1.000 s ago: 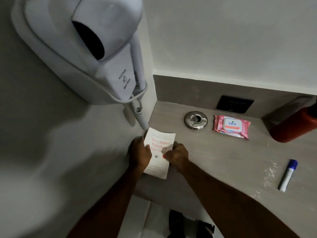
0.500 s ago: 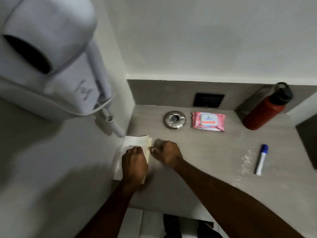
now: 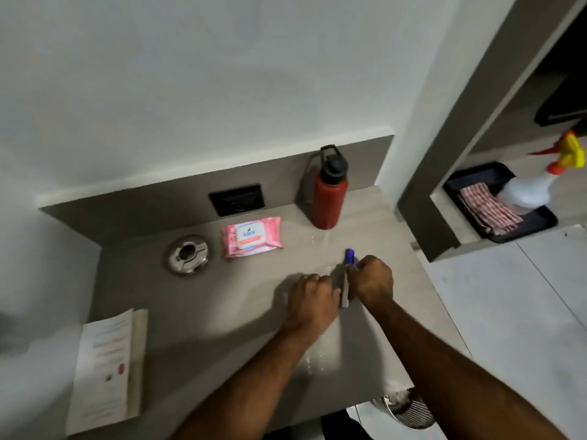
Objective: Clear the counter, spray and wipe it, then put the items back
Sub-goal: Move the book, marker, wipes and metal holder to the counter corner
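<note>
Marker (image 3: 347, 278) between both hands; bottle (image 3: 327, 198) behind

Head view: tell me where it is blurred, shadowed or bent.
Head view: the book at lower left is smeared, its print unreadable; the left hand and right hand around the marker are soft; both arms throw dark shadows leftward across the counter; the wide lens tilts the backsplash and doorway lines.

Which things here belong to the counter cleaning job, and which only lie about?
Job: counter; book; marker, gripped by right hand, left hand beside it; wipes pack; red bottle; ashtray; spray bottle; striped cloth.
Lying about: wall socket; black tray.
</note>
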The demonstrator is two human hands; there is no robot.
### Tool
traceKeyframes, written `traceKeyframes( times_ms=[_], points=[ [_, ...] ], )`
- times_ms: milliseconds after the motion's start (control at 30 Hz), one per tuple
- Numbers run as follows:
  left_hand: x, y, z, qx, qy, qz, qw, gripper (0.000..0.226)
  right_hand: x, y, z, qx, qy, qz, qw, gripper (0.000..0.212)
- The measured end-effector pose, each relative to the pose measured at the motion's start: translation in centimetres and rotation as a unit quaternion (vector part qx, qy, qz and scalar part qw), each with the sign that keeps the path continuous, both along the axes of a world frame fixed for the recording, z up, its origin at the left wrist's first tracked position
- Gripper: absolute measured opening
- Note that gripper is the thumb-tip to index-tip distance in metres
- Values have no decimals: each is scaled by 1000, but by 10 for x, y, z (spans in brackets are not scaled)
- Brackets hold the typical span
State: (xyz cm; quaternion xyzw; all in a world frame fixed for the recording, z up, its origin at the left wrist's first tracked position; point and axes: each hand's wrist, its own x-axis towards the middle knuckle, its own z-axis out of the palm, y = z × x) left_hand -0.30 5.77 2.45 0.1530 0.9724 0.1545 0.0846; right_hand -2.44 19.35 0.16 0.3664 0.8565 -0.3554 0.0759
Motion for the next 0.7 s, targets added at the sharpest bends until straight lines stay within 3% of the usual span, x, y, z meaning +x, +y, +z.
traceKeyframes(
  times_ms=[200,367,533,700],
  points=[
    [-2,61,-21,-22,-106,3,994,23,-12,24,-19,-68,-35,26,997,24],
    [0,50,-27,-1,-112,55,992,23,-16,15,-10,-92,-8,25,995,41],
    [8,-18,-8,17,-26,127,991,22,-27,-44,14,-106,53,99,988,61],
    [44,-146,-1,-30,-11,229,973,20,-22,-192,9,-134,33,249,959,43]
  ],
)
